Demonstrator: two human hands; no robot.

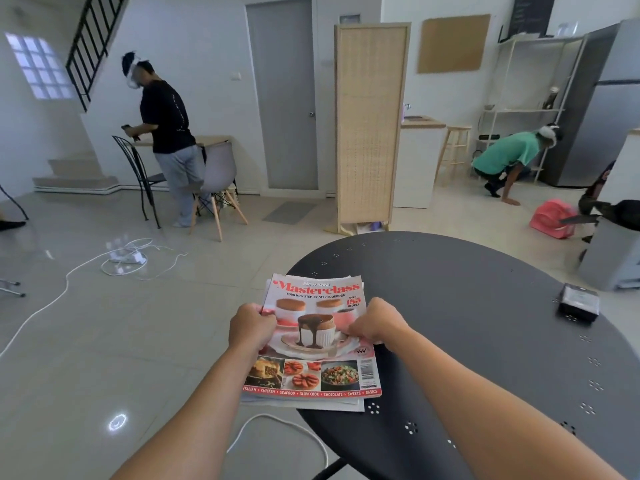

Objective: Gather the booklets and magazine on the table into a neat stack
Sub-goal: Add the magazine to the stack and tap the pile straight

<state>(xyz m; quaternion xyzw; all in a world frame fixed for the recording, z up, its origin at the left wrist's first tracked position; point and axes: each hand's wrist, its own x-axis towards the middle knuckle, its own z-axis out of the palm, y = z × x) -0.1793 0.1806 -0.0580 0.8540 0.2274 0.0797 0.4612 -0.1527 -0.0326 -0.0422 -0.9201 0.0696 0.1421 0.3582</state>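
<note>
A "Masterclass" cookbook magazine [322, 372] lies on top of a pile of booklets [343, 405], whose white edges show under its near and far sides. The pile sits at the left edge of the round black table [485, 341] and overhangs it. My left hand [250, 329] grips the pile's left edge. My right hand [375, 323] grips its right edge, fingers curled onto the cover.
A small black box [579, 303] rests at the table's far right. White cables and a power strip [128, 259] trail on the tiled floor to the left. Two people work in the room behind, one at a chair [218, 188], one crouched near a shelf.
</note>
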